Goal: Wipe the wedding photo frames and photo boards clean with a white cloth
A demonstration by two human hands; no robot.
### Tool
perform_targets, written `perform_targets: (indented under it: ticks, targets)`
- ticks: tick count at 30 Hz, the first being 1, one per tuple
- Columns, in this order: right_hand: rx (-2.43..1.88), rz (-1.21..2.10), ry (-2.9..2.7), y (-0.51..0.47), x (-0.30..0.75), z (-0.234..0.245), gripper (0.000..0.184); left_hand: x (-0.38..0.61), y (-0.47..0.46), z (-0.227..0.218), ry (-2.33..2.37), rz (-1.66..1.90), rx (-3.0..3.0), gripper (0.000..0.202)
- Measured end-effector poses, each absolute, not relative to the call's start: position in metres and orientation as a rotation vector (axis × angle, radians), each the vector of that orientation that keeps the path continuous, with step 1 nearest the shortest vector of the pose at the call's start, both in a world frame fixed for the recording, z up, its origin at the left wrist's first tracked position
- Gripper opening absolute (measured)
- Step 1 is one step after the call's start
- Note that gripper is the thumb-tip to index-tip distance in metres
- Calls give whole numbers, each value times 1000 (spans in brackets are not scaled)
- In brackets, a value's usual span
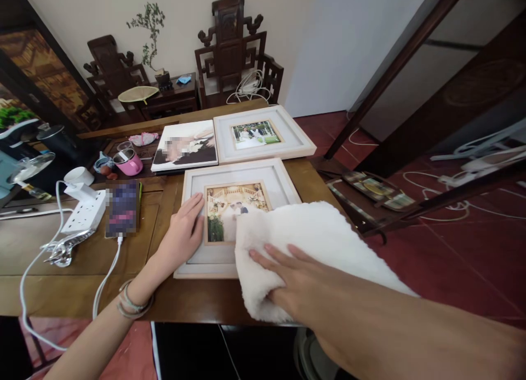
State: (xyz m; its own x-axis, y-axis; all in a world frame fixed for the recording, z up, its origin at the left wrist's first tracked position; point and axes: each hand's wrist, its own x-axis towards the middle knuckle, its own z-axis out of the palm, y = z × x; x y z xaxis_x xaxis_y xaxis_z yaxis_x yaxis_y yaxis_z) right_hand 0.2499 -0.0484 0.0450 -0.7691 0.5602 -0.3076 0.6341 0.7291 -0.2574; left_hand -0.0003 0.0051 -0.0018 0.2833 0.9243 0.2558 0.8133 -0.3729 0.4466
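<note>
A white-bordered picture frame with a wedding photo lies flat near the table's front edge. My left hand rests on its left side, fingers stretched out along the border. With my right hand I hold a fluffy white cloth against the frame's lower right part. My fingers press on top of the cloth, and the thumb sits by its fold. The cloth covers that corner and part of the photo, and hangs over the right side of the table.
Behind lie a second framed photo and a photo panel. To the left on the wooden table are a charging phone, a white power strip with cables and a pink mug. A dark wooden rack stands at right.
</note>
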Motion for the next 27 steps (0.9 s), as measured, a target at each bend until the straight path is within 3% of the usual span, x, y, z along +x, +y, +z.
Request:
perform_targets:
  ticks: [4,9,13,16,23,27]
  targets:
    - [930,-453,2771,-27,250,48,50,-1,5,-2,1602,700,2333,45]
    - [1077,35,2923,40,247,45,52,-3,6,-3,1578,710,2341,45]
    - [1099,167,2890,66,237,40,46,-3,6,-2,1591,684,2332,45]
    - [1040,82,2848,49,232,44,42,-2,6,-2,1593,691,2316,46]
    - [679,-488,2633,-26,233,80,48,0,6,-1,1584,731,2315,46]
    - [692,-523,2830,-18,243,78,46,0,6,-1,1597,703,2311,47]
